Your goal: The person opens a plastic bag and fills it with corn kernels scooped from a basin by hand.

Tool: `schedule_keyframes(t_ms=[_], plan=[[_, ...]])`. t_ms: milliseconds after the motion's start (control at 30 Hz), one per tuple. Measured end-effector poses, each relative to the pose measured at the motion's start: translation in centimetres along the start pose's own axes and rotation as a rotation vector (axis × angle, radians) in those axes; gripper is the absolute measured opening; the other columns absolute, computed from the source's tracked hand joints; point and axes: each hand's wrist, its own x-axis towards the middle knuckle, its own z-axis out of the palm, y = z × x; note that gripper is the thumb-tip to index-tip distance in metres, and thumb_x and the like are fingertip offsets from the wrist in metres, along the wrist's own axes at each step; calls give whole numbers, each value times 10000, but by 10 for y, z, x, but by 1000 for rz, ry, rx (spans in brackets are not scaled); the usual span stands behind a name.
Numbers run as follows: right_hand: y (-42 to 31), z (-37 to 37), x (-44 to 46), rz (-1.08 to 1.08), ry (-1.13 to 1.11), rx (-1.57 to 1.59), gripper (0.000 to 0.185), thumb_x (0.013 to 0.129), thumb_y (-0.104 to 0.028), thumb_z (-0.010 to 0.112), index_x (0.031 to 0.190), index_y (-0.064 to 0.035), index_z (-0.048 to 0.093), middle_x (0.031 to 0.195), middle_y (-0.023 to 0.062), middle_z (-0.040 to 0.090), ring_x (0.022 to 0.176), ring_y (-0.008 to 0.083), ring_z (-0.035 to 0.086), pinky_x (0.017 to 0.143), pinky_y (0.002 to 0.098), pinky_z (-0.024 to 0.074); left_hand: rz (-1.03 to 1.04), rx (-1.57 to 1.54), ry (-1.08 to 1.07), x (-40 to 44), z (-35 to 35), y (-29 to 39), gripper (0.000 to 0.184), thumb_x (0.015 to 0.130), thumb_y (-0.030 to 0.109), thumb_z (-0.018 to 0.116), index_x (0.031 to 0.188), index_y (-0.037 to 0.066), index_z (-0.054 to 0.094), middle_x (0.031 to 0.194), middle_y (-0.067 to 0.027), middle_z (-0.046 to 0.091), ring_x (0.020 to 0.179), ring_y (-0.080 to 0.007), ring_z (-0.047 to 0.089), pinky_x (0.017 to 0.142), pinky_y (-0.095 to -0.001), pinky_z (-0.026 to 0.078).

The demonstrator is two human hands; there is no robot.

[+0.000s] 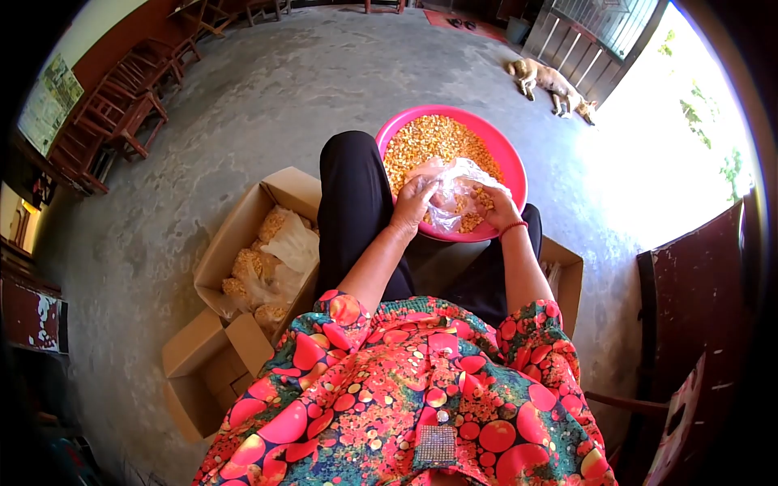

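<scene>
A round pink basin full of yellow corn kernels stands in front of my knees. Over its near side, my left hand grips the edge of a clear plastic bag between thumb and fingers. My right hand, with a red bracelet at the wrist, is curled around some corn kernels at the bag's right side. Bag film covers part of its fingers. Some kernels show through or beside the film; how many are inside the bag I cannot tell.
Left of my leg, a cardboard box holds several filled bags. An open box stands nearer, another box at right. A dog lies by the doorway. Wooden chairs line the left wall.
</scene>
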Motion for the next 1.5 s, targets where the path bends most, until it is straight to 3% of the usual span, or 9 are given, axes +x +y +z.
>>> schedule_keyframes(t_ms=[300, 400, 467, 700, 900, 1000, 1200, 1367, 1500], plan=[[10, -7, 1, -195, -50, 80, 278, 816, -50, 468, 1071, 60, 449, 1026, 149, 502, 956, 239, 509, 787, 289, 486, -37, -10, 7, 1, 0, 0, 295, 822, 54, 466, 1114, 47, 506, 1012, 15, 555, 643, -30, 467, 601, -174, 415], [16, -23, 12, -527, -228, -536, 316, 826, -101, 463, 1112, 33, 448, 1118, 116, 469, 1024, 218, 467, 833, 317, 436, 0, -16, 1, 1, 1, 0, 296, 822, 53, 468, 1116, 43, 503, 1028, 12, 551, 668, -27, 470, 617, -169, 406], [14, -23, 13, -156, -295, 37, 346, 855, -176, 394, 1136, 19, 444, 1145, 110, 467, 1080, 230, 423, 903, 389, 369, 25, -16, -2, 1, 1, 0, 296, 822, 53, 468, 1116, 40, 502, 1038, 11, 548, 684, -25, 472, 628, -166, 402], [13, -15, 6, -173, -268, 118, 343, 847, -188, 414, 1124, 9, 457, 1165, 124, 463, 1064, 227, 436, 919, 357, 353, 1, -3, 4, 1, 0, -1, 311, 821, 52, 467, 1131, 37, 491, 1048, 4, 544, 696, -24, 470, 639, -165, 400], [6, -10, -1, -171, -50, 93, 223, 796, -213, 479, 842, -15, 570, 740, 86, 592, 633, 158, 551, 581, 248, 455, 20, -43, 17, 0, 3, 1, 204, 823, 85, 490, 1017, 45, 536, 839, 16, 543, 622, -34, 474, 576, -180, 415], [3, 4, -5, -46, -120, -205, 190, 732, -182, 504, 631, -31, 562, 537, 37, 530, 451, 131, 487, 428, 238, 403, 9, -56, 23, 0, 1, 0, 187, 826, 102, 495, 999, 55, 548, 771, 19, 545, 592, -38, 479, 532, -182, 419], [22, 43, -5, -98, 40, -1896, 252, 638, -253, 537, 631, -7, 590, 579, 116, 584, 522, 222, 543, 500, 317, 397, -104, 12, 30, -3, -2, 6, 210, 829, 108, 488, 1027, 75, 547, 751, 22, 541, 576, -30, 476, 501, -165, 411], [9, 34, -18, -146, -213, -1953, 357, 696, -333, 486, 861, -51, 630, 888, 151, 606, 854, 263, 567, 767, 341, 420, -37, -11, 61, 1, 0, -4, 152, 828, 130, 496, 950, 82, 572, 696, 25, 532, 548, -32, 471, 469, -161, 389], [20, 13, 13, -107, -254, -2013, 364, 702, -336, 478, 874, -50, 626, 899, 150, 604, 859, 268, 564, 769, 344, 418, -36, -24, 63, -2, 2, 2, 144, 827, 139, 502, 941, 84, 572, 675, 27, 525, 534, -33, 467, 460, -162, 385]])
